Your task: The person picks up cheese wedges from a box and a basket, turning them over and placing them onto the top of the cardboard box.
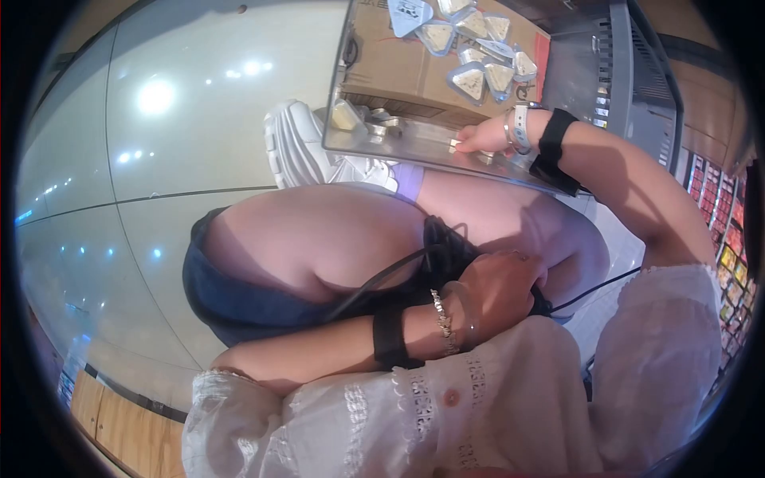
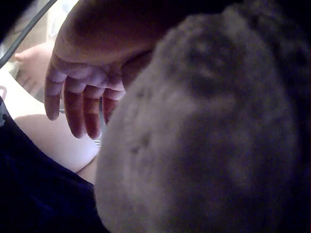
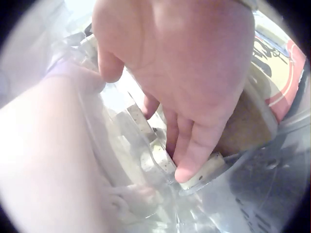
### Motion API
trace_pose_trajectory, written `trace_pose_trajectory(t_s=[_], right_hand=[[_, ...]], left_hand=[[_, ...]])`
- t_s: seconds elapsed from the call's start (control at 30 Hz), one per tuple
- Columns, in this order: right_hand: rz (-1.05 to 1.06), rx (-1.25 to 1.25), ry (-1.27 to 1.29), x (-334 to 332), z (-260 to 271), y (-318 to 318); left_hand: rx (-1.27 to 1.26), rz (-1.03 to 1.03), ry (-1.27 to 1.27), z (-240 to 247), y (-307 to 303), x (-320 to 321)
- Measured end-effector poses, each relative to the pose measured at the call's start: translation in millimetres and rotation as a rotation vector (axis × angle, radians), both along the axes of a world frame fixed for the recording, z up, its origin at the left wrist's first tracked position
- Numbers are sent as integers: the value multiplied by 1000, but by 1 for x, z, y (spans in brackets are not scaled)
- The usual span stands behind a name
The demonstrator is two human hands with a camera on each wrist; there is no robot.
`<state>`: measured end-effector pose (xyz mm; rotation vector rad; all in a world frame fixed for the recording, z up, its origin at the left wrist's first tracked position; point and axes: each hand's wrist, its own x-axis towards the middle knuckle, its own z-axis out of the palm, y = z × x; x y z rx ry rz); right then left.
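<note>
One pale pack (image 3: 203, 174) touches the right grip (image 3: 172, 80).

Shoe: white sneaker (image 1: 299, 147) with a thick ridged sole, landmark for the head view
Sock: light purple (image 1: 409, 182), just right of the shoe
Floor: large pale tiles (image 1: 60, 159) with dark seams, left of the shoe
Glare: bright white spot (image 1: 156, 95) on the tiles, up and left of the shoe
Wood: light-brown panel (image 1: 127, 426), well below and left of the shoe
Rack: colorful packets (image 1: 729, 267), blurry, far right of the shoe
</note>
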<state>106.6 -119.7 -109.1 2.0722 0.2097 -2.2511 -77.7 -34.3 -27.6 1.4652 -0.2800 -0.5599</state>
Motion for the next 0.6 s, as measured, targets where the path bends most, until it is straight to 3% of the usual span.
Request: trace_pose_trajectory(t_s=[0.1, 0.23, 0.43, 0.6], right_hand=[[73, -16, 20, 2, 6, 3], [-113, 1, 0, -9, 1, -2], [-82, -52, 45, -9, -9, -2], [-210, 19, 96, -9, -17, -10]], left_hand=[[-4, 22, -15, -1, -1, -1], [11, 3, 13, 1, -3, -1], [-37, 53, -5, 3, -2, 0], [-31, 28, -13, 3, 0, -1]])
